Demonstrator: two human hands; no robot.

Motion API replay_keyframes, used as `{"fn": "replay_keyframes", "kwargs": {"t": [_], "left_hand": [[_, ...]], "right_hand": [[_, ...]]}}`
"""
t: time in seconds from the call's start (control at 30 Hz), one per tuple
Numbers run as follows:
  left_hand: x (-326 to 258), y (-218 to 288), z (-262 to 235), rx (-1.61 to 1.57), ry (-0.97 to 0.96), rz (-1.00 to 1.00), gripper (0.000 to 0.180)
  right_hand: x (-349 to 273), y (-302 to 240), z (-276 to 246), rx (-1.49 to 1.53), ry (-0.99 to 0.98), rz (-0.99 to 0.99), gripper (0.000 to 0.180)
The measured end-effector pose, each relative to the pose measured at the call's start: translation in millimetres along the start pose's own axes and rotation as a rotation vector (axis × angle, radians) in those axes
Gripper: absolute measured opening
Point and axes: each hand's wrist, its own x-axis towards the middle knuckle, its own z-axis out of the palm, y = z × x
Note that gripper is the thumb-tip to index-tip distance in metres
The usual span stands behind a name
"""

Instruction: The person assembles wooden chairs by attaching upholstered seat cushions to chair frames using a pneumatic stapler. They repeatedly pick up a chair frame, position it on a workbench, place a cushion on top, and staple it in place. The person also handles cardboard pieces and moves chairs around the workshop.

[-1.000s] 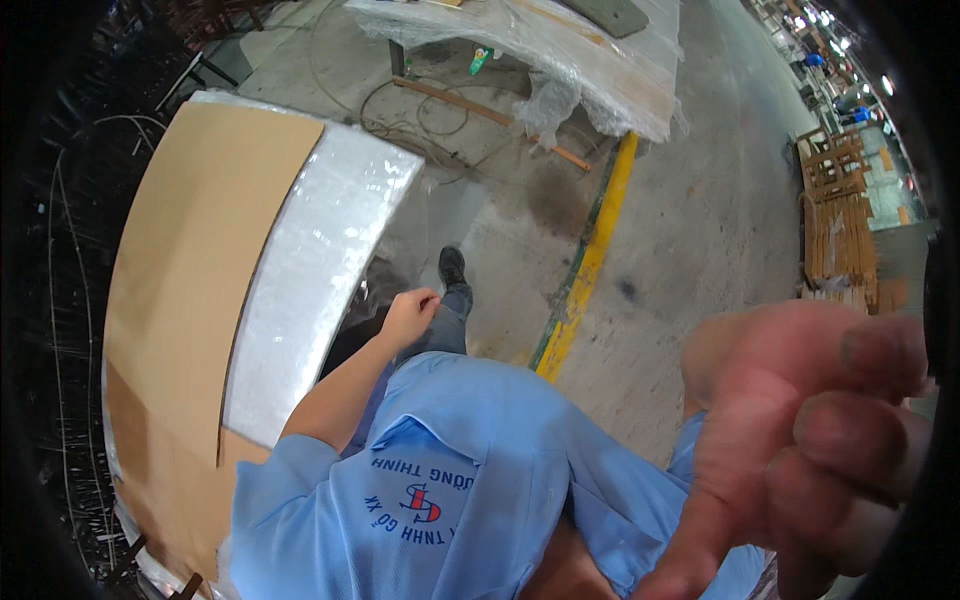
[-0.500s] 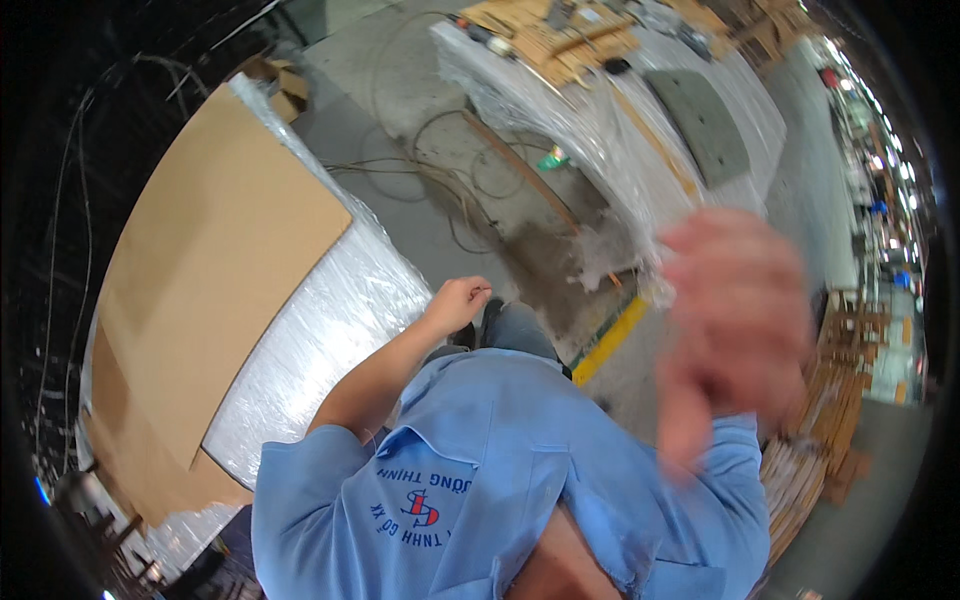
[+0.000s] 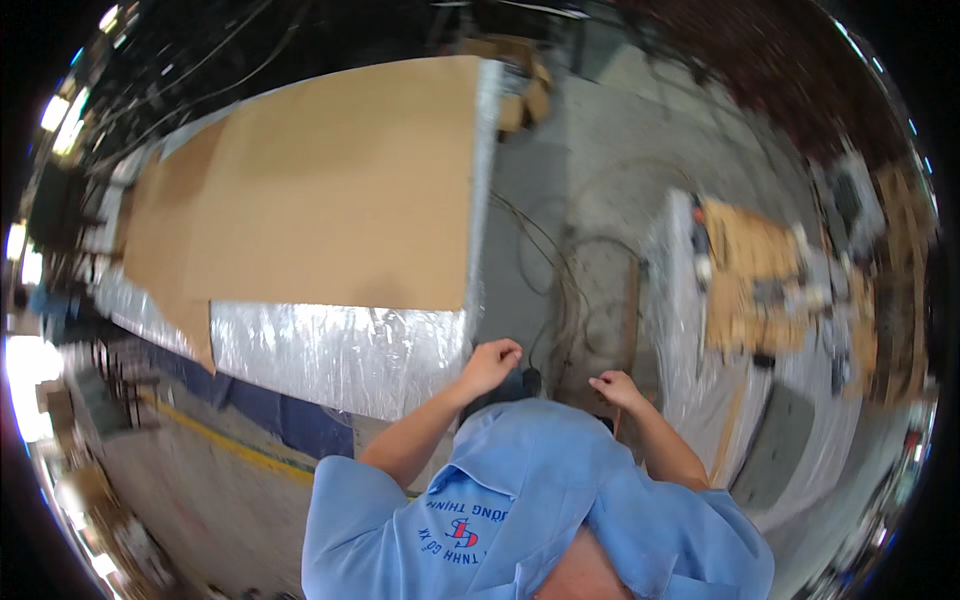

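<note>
My left hand [image 3: 490, 364] is in front of my body with its fingers curled in, and nothing shows in it. It is closest to the near right corner of a wide table [image 3: 340, 350] covered in clear plastic film. A big sheet of brown cardboard [image 3: 340, 190] lies over most of that table. To the right, my right hand [image 3: 616, 388] hangs above the floor, its fingers bent and no object visible in it. Neither hand touches the table or the other hand.
At right stands a second film-covered table [image 3: 690, 340] bearing brown cardboard [image 3: 755, 270], small tools and a dark grey panel [image 3: 782, 445]. Cables [image 3: 570, 290] trail over the floor between the tables. An open carton [image 3: 520, 95] stands beyond the first table.
My right hand, blurred and raised at the right before, is now low in front of me. My view has turned left, bringing the cardboard-topped table toward the middle.
</note>
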Motion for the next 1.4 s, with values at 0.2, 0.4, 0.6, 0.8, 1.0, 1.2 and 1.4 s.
{"fn": "replay_keyframes", "kwargs": {"t": [0.2,0.4,0.6,0.8,1.0,1.2,1.4], "left_hand": [[36,5,7,-0.172,0.126,-0.042,0.026],[102,58,-20,-0.178,0.094,0.037,0.028],[224,131,-74,-0.040,0.182,0.199,0.027],[362,187,-100,-0.293,0.050,0.033,0.027],[551,235,-93,0.047,-0.223,-0.271,0.030],[803,392,-50,0.106,-0.645,-0.104,0.028],[985,517,102,0.224,-0.599,-0.088,0.016]], "right_hand": [[146,-38,-99,0.232,0.041,0.117,0.027],[194,-127,-164,0.330,0.013,0.056,0.020],[287,-166,-220,0.347,-0.003,-0.218,0.023],[366,-282,-305,0.188,0.260,-0.249,0.035],[464,-251,-394,0.374,0.287,0.008,0.042],[489,-162,-490,1.211,0.332,0.282,0.041],[422,-130,-545,1.743,0.573,0.260,0.038]]}}
